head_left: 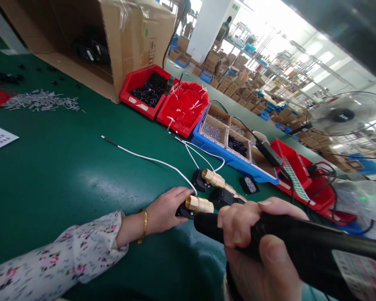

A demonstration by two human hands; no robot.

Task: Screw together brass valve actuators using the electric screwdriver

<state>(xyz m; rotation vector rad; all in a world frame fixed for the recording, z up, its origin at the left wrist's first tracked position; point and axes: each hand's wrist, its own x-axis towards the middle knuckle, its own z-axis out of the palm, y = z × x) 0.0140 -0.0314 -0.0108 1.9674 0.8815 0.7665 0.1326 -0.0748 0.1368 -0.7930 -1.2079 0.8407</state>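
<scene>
Right hand (pixel 257 238) at the lower right of the frame has its grip wrapped tight round a black electric screwdriver (pixel 301 246), whose tip end points left toward a brass fitting (pixel 199 204) just below centre. The left hand (pixel 167 211), floral sleeve and gold bangle on the wrist, lies on the green worktop (pixel 65 175) with its fingers closed in a pinch on the small black part that fitting sits on, so it's pinned against the worktop. A white wire (pixel 144 159) runs off from there toward the left middle of the frame. Just behind sits a second brass fitting (pixel 213 178) on its own black base. Further back, centre frame, are a red bin of black parts (pixel 144 90), a red bin of red wires (pixel 183 106) and a blue tray (pixel 225 155), with a cardboard box (pixel 125 46) at upper left
</scene>
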